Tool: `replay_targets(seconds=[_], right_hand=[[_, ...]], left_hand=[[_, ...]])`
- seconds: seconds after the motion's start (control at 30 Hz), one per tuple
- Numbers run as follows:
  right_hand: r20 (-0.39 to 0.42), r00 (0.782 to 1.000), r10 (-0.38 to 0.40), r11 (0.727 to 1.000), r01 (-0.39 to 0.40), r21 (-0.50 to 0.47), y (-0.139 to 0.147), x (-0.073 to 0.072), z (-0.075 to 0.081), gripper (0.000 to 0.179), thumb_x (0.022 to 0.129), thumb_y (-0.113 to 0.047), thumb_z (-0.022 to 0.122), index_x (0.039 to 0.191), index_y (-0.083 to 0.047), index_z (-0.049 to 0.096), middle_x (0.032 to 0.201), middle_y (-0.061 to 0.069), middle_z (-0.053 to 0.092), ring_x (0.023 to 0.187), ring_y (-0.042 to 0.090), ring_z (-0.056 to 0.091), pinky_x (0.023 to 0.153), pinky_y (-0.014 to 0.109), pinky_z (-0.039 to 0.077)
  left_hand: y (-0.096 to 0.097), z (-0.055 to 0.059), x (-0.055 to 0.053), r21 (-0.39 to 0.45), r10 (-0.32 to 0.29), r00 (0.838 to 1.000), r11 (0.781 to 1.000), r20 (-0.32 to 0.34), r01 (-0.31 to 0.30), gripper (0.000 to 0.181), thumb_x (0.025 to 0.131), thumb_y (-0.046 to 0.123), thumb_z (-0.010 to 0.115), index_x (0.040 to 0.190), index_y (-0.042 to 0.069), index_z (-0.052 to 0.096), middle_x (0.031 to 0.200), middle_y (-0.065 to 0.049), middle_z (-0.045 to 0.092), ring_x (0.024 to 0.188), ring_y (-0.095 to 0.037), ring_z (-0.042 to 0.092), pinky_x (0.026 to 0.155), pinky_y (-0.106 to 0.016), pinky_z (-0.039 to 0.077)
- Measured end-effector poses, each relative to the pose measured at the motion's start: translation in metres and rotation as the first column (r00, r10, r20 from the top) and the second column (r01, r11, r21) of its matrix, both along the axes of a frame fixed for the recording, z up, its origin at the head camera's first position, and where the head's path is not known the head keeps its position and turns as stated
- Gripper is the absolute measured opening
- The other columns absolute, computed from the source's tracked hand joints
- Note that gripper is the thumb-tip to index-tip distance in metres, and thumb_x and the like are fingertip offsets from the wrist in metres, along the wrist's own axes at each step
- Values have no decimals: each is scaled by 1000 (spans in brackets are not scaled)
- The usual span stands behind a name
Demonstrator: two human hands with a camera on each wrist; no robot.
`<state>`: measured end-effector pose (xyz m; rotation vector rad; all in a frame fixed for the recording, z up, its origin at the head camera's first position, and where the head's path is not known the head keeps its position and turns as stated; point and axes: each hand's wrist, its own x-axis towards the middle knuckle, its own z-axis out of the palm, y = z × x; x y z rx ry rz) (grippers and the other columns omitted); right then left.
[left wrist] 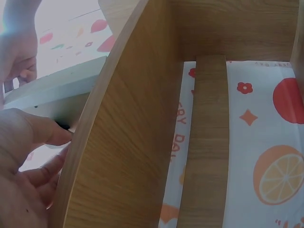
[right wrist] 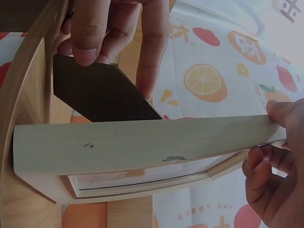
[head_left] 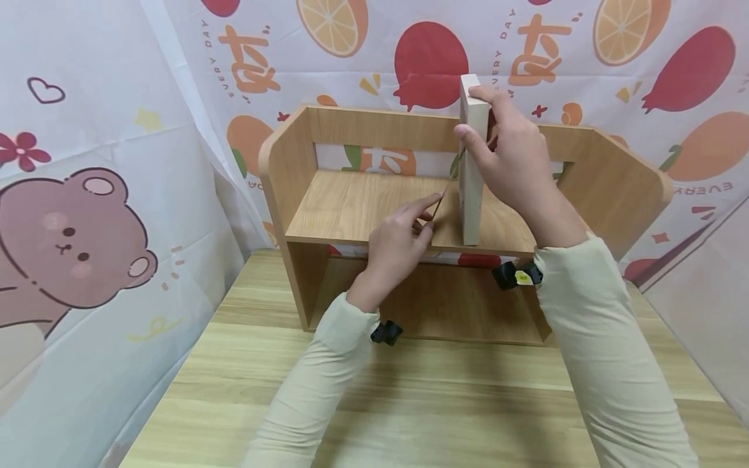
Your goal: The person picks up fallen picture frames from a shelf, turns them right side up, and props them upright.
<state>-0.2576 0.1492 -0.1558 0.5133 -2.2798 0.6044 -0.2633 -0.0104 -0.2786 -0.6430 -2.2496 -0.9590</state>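
Observation:
A pale wooden picture frame (head_left: 473,169) stands upright on the upper board of a small wooden desk shelf (head_left: 351,205), its narrow side facing me. My right hand (head_left: 517,153) grips its upper part, thumb on the near edge and fingers over the top. To the left of the frame, my left hand (head_left: 400,237) pinches a thin dark flat panel (right wrist: 104,92) between thumb and fingers. That panel slants out behind the frame like a stand leg; where it meets the frame is hidden. The frame's clear pane (right wrist: 142,180) shows in the right wrist view.
The shelf's side panels rise left (head_left: 287,156) and right (head_left: 620,188), with a back rail (head_left: 380,127) between them. Below is a lower compartment (head_left: 456,305). The shelf stands on a wood-grain table (head_left: 409,403), before a fruit-print cloth (head_left: 526,39).

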Motion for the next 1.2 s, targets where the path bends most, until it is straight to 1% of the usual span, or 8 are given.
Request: replay_targets(seconds=[0.13,0.23,0.43,0.6,0.83,1.03,1.2], right_hand=[[32,999,15,1000,-15,24,-4,0,1,52,97,-35,54,142,-12,41,95,17,56,79,27,55,70,36,46],[36,999,14,999,-15,33,-7,-1,-1,52,97,-36,54,142,-14,41,92,16,55,76,27,53,68,35,44],[51,999,13,999,-15,42,-11,-2,-2,52,98,-36,53,143,-15,40,88,15,56,74,25,52,67,34,43],[66,998,25,999,-28,44,-14,-2,-2,51,98,-37,52,143,-17,40,82,11,49,70,23,46,64,33,39],[74,996,46,998,-49,39,-16,-2,-3,51,97,-37,53,143,-19,40,80,9,46,69,22,43,64,33,38],[75,996,57,998,-59,22,-15,-2,-4,50,97,-36,55,142,-19,42,78,9,46,69,21,42,63,33,37],[78,995,58,998,-60,19,-16,-4,-5,49,98,-36,54,142,-20,41,76,9,44,68,22,42,62,33,36]], left_hand=[[-5,-1,-1,-7,24,1000,1000,-11,-24,43,89,8,63,128,24,63,97,-1,73,78,-13,70,45,-22,36],[-8,-2,-2,-2,41,999,999,-36,-41,43,88,7,63,127,24,64,96,0,73,77,-12,70,45,-23,37],[-13,-6,-3,2,54,995,999,-89,-54,42,87,6,63,125,22,65,94,-1,73,74,-12,69,47,-25,38],[-17,-7,-4,3,67,991,998,-112,-67,42,85,4,63,124,21,66,91,-2,73,70,-14,67,48,-25,38],[-21,-7,-3,13,70,992,998,-107,-69,43,84,3,62,123,21,67,90,-3,73,69,-14,67,48,-25,38],[-23,-7,-4,7,73,990,997,-122,-72,42,83,4,62,121,21,68,89,-2,73,67,-13,67,48,-26,40],[-25,-6,-4,9,70,991,998,-110,-69,41,84,5,62,122,21,67,90,-2,73,65,-12,65,48,-25,38]])
